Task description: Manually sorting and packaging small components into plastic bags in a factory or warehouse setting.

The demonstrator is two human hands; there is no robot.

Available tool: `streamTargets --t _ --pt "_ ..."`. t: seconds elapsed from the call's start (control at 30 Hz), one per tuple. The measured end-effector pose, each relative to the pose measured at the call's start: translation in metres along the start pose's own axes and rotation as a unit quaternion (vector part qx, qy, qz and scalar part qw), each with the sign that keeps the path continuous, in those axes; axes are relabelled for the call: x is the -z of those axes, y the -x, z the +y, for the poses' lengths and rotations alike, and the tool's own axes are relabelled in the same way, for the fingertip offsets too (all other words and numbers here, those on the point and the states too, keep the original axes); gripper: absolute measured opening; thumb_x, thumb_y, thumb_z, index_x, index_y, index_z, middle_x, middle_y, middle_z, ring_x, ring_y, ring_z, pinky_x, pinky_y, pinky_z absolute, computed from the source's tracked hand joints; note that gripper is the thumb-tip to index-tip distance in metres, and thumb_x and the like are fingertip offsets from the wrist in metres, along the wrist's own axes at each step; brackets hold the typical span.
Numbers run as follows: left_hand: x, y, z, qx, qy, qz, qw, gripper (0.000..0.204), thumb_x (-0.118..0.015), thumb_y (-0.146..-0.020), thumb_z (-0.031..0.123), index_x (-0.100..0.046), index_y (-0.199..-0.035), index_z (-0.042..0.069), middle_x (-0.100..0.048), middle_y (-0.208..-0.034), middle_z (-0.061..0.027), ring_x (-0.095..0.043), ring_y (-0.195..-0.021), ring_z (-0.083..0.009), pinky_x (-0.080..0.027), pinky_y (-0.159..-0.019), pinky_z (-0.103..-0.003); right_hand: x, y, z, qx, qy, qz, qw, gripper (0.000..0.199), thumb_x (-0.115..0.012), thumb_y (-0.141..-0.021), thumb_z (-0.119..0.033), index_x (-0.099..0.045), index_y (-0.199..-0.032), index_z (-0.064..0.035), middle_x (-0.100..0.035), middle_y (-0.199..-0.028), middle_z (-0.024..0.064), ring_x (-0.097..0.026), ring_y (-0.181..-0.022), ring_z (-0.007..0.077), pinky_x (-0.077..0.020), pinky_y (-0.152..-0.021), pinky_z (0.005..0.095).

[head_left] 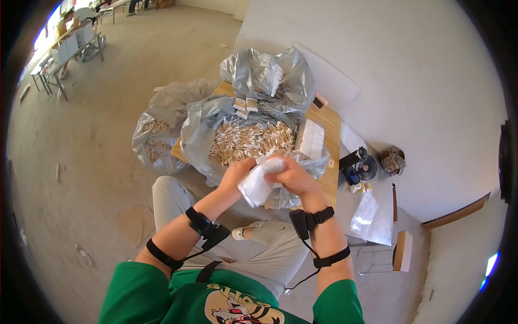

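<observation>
Both hands are gripping one small clear plastic bag (258, 183) above the person's lap, just short of the wooden tabletop (330, 178). The left hand (236, 174) is pinching its lower left side; the right hand (291, 175) is closing over its upper right end, so its long axis is slanting between them.

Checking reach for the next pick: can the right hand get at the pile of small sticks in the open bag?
Probably yes. The right hand sits just in front of the stick pile, whose bag is open on top. But both hands grip a small clear bag, so it isn't free.
</observation>
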State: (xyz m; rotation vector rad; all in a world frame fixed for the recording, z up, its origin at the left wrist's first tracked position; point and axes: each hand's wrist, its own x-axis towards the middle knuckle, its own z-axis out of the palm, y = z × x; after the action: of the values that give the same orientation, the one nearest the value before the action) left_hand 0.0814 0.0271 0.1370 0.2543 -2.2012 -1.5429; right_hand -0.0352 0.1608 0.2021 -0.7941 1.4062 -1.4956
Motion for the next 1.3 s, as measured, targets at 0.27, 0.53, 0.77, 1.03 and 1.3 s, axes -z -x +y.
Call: streamTargets --t 0.27,0.53,0.77,1.03,1.3 --pt "-0.026 0.017 0.002 0.005 -0.008 0.142 0.990 0.022 -0.054 -0.090 0.022 -0.049 -0.079 0.003 -0.060 -0.069 -0.0184 -0.057 -0.063 -0.0403 -0.043 -0.055 -0.047 0.015 0.007 0.020 -0.187 0.242 -0.018 0.952 0.020 -0.065 -0.082 -0.005 -0.062 -0.102 -0.0024 -0.063 -0.100 0.0010 -0.056 -0.089 0.0096 -0.0452 -0.079 0.0262" --pt "-0.060 0.036 0.005 -0.105 -0.105 0.088 0.985 0.012 -0.056 -0.083 0.015 -0.050 -0.089 0.008 -0.060 -0.066 -0.0112 -0.060 -0.058 -0.0318 -0.047 -0.048 -0.041 0.035 -0.010 0.057 -0.236 0.310 -0.050 0.920 0.021 -0.062 -0.083 -0.010 -0.064 -0.103 -0.0066 -0.062 -0.099 0.0023 -0.056 -0.090 0.0125 -0.0450 -0.082 0.0272" --pt "-0.064 0.038 0.006 -0.088 -0.086 0.037 0.992 0.013 -0.055 -0.083 0.015 -0.051 -0.091 0.006 -0.060 -0.064 -0.0107 -0.061 -0.058 -0.0320 -0.048 -0.048 -0.042 0.046 -0.041 0.081 -0.182 0.287 -0.184 0.922 0.020 -0.058 -0.085 -0.016 -0.063 -0.102 -0.0058 -0.062 -0.095 0.0020 -0.055 -0.088 0.0106 -0.0456 -0.077 0.0272" --pt "-0.057 0.041 0.009 -0.068 -0.057 -0.008 0.996 0.016 -0.056 -0.086 0.019 -0.048 -0.083 0.005 -0.058 -0.062 -0.0114 -0.059 -0.054 -0.0324 -0.047 -0.046 -0.042 0.042 -0.041 0.076 -0.216 0.214 -0.011 0.953 0.026 -0.051 -0.088 -0.013 -0.058 -0.112 -0.0027 -0.061 -0.098 0.0029 -0.053 -0.087 0.0104 -0.0459 -0.077 0.0264" --pt "-0.056 0.038 0.006 -0.105 -0.032 0.030 0.994 0.016 -0.057 -0.084 0.018 -0.049 -0.082 0.004 -0.057 -0.059 -0.0113 -0.059 -0.052 -0.0319 -0.047 -0.046 -0.041 0.045 -0.050 0.077 -0.316 0.152 -0.022 0.936 0.031 -0.051 -0.086 -0.009 -0.056 -0.114 0.0021 -0.059 -0.105 0.0038 -0.054 -0.090 0.0117 -0.0453 -0.080 0.0264"
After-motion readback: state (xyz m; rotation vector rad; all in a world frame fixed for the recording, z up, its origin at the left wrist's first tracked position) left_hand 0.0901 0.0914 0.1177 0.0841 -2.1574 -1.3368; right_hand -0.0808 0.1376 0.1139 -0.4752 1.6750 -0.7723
